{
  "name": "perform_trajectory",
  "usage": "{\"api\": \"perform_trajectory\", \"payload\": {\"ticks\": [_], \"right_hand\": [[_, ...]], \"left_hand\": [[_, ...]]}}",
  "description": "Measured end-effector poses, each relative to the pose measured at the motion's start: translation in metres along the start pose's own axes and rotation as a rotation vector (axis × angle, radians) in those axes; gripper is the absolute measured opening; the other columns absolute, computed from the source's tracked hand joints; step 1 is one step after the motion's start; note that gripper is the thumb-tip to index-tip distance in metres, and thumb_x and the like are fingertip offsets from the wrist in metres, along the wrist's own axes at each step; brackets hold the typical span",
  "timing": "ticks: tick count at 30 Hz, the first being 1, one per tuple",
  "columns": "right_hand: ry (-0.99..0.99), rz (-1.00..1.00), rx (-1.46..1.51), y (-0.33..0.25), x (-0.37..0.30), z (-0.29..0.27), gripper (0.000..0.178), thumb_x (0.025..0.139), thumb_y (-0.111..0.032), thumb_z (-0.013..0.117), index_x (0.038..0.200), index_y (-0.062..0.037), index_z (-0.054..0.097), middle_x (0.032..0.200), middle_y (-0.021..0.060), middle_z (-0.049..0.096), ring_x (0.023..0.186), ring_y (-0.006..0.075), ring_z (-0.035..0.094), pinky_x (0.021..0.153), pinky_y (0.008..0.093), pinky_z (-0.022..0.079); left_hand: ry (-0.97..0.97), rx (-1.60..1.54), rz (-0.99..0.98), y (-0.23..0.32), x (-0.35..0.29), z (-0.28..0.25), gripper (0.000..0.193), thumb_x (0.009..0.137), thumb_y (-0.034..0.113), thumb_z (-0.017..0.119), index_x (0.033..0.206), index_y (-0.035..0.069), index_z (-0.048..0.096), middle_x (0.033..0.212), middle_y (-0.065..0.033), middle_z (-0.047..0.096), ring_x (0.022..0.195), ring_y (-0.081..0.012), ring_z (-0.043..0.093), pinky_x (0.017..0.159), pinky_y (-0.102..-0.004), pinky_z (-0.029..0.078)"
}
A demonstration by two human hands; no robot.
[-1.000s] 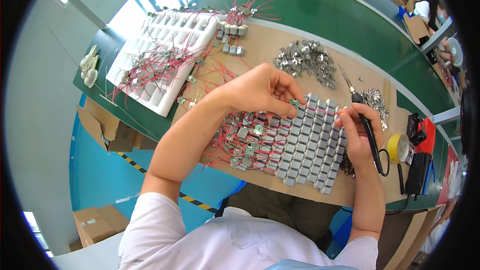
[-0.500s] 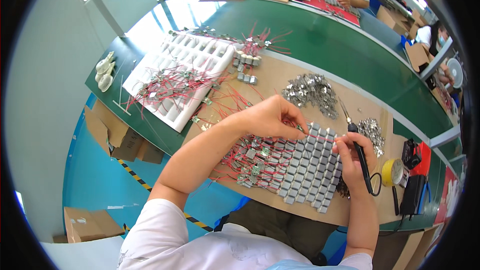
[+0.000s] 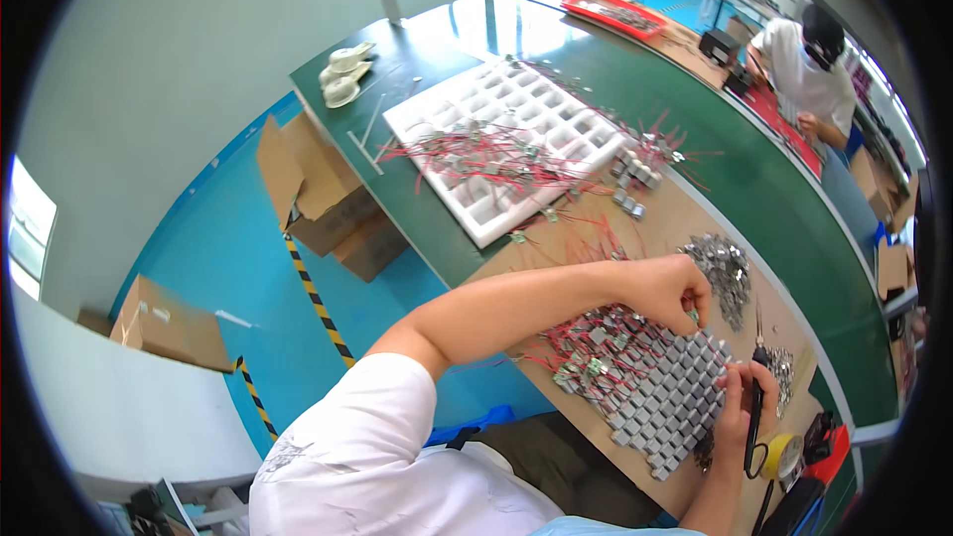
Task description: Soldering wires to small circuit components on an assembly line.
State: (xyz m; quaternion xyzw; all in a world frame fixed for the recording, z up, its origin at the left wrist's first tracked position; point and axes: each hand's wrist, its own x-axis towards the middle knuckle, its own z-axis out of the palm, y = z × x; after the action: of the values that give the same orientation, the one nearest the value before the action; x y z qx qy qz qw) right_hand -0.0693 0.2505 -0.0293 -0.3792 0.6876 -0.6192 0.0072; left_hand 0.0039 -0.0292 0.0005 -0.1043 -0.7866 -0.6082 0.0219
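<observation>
My left hand [image 3: 667, 290] is closed in a pinch above the far edge of a block of grey rectangular cells [image 3: 670, 407] laid in close rows. A small green circuit board [image 3: 693, 318] shows at its fingertips, partly hidden. My right hand [image 3: 737, 405] is closed at the right edge of the rows, holding a soldering iron [image 3: 752, 437] with a black handle, its metal tip pointing away from me. Thumb and forefinger of that hand meet near the cells; anything between them is too small to make out. Red-wired circuit boards [image 3: 594, 357] lie over the left part of the cells.
A white slotted tray [image 3: 476, 228] carries tangled red-wired parts. Piles of metal tabs [image 3: 723, 273] lie beyond my hands. Yellow tape [image 3: 784, 457] stands at the right. A person [image 3: 809, 79] works across the green table [image 3: 675, 99]; a cardboard box [image 3: 323, 189] sits left on the floor.
The view has swung left, so the bench appears lower and farther right. Both hands stay at the cells; the left still pinches, the right still holds the soldering iron.
</observation>
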Motion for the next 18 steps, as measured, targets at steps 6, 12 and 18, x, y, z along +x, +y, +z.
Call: {"api": "perform_trajectory", "payload": {"ticks": [6, 12, 18], "right_hand": [[-0.025, -0.057, -0.068, 0.004, -0.002, -0.002, 0.029, 0.094, 0.005, 0.064, 0.121, -0.0015, 0.055, 0.101, 0.0112, 0.067, 0.077, 0.0151, 0.064, 0.075, 0.0268, 0.053], [-0.001, -0.1, -0.075, 0.013, -0.001, -0.006, 0.03, 0.096, 0.003, 0.062, 0.124, -0.0019, 0.055, 0.097, 0.0094, 0.066, 0.077, 0.0144, 0.064, 0.074, 0.0267, 0.052], [-0.019, -0.176, -0.079, 0.008, 0.009, -0.013, 0.028, 0.094, 0.005, 0.063, 0.12, -0.0013, 0.056, 0.096, 0.0113, 0.066, 0.075, 0.015, 0.063, 0.07, 0.0262, 0.053]], "left_hand": [[0.073, -0.022, 0.053, 0.0, 0.002, -0.001, 0.021, 0.072, 0.01, 0.079, 0.088, -0.001, 0.073, 0.068, 0.0005, 0.062, 0.062, -0.0071, 0.054, 0.055, -0.0257, 0.045], [0.054, -0.045, 0.04, -0.004, 0.012, -0.001, 0.022, 0.071, 0.015, 0.081, 0.085, 0.0, 0.073, 0.07, -0.0016, 0.065, 0.064, -0.0091, 0.058, 0.058, -0.0265, 0.049], [0.085, 0.024, 0.063, 0.012, 0.011, 0.003, 0.02, 0.067, 0.013, 0.078, 0.083, 0.002, 0.073, 0.071, -0.0038, 0.066, 0.065, -0.0127, 0.06, 0.061, -0.0291, 0.051]]}}
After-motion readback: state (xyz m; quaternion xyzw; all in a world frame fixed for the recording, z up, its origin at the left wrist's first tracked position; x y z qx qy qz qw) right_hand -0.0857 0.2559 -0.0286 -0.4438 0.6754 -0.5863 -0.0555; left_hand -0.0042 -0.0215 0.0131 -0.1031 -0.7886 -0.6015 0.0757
